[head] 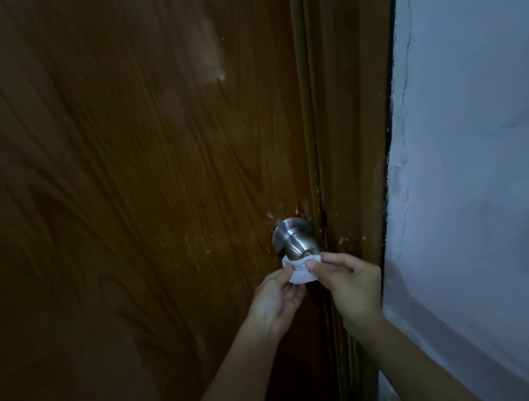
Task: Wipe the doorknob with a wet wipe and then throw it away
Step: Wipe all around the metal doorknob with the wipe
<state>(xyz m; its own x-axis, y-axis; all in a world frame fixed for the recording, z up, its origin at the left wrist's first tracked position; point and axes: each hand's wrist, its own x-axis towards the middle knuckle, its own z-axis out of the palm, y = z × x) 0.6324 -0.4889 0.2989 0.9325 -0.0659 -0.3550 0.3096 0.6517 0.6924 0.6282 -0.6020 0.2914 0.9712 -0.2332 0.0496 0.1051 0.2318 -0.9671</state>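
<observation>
**Pinching a wipe at the doorknob**

Holding a small white wipe (299, 271) between them, both hands meet just below the doorknob (294, 239). The left hand (277, 299) comes up from below the doorknob and to its left, its grip closed on the wipe's left edge with thumb and fingertips pinching it. The right hand (349, 282) comes in from below the doorknob and to its right, its grip likewise closed on the wipe, thumb and forefinger pinching the right edge. The wipe is bunched and folded, and its upper edge touches the front end of the doorknob.

The doorknob is a round one of brushed silver metal, standing out from a dark brown wooden door (122, 188) with a strong grain pattern. Small pale chips and scuffs mark the wood around the doorknob. Just right of the doorknob runs the brown door frame (344, 101), and beyond that, farther right, a pale bluish-white wall (487, 130) with cracked, uneven paint along the frame.
</observation>
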